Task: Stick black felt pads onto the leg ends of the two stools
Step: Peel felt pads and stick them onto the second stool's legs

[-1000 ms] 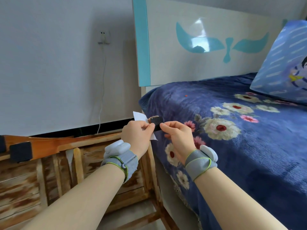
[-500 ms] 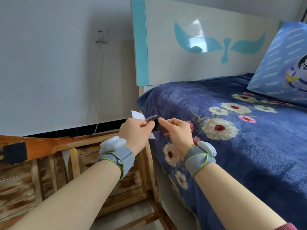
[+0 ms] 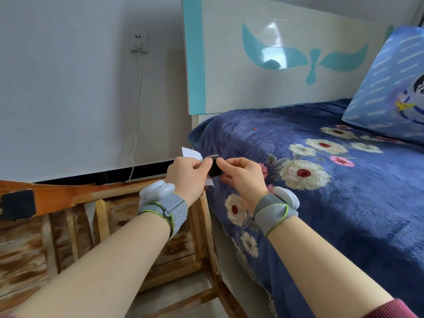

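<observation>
no readable text, labels, brands or numbers anywhere in view.

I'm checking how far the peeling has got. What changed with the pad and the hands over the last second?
The black felt pad has turned from facing the camera flat to nearly edge-on and bent, as the right hand peels it off the white backing paper, which the left hand keeps pinching. Neither hand let go. The stool with a pad already on its leg end stayed put.
</observation>
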Demonstrator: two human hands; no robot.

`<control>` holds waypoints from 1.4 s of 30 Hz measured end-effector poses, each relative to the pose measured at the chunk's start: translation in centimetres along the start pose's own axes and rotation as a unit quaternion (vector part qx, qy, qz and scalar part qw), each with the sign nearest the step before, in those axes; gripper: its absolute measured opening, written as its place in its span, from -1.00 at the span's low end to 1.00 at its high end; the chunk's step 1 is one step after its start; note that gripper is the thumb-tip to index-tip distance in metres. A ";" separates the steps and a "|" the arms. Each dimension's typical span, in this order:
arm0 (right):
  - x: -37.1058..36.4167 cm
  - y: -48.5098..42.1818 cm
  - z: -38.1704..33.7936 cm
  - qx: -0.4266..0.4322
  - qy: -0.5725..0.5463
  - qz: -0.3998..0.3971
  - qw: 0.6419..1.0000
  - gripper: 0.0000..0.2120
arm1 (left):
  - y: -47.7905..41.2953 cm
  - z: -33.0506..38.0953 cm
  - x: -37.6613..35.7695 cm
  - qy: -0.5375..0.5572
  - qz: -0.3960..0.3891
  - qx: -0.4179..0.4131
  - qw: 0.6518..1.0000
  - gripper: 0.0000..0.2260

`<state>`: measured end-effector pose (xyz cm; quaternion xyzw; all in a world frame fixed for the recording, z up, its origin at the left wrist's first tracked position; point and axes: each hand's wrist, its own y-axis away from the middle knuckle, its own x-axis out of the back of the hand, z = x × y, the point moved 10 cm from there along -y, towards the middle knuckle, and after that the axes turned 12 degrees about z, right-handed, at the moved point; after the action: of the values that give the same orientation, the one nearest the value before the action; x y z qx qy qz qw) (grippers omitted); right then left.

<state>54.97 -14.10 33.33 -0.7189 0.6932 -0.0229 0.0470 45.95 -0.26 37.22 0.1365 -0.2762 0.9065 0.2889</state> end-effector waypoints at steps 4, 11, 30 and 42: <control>0.0 0.3 0.2 0.032 -0.014 -0.001 0.999 -0.91 | 0.4 0.4 0.2 -0.006 0.011 -0.025 1.000 -0.72; -0.2 -0.1 1.6 -0.039 -0.039 -0.034 0.998 -0.92 | 0.9 0.5 0.3 -0.027 0.016 -0.026 0.999 -0.77; 0.1 -1.0 -0.1 -0.008 0.030 -0.056 0.998 -0.70 | 0.8 -0.2 0.1 -0.032 -0.016 -0.014 0.999 -0.86; 2.1 2.3 -1.6 0.101 0.242 0.083 0.962 -0.64 | 3.1 -0.9 2.2 -0.033 -0.012 0.002 0.999 -0.82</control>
<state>52.63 -16.30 34.64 -0.6235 0.7353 -0.2614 -0.0480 42.28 -0.81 36.08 0.1702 -0.2818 0.8986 0.2899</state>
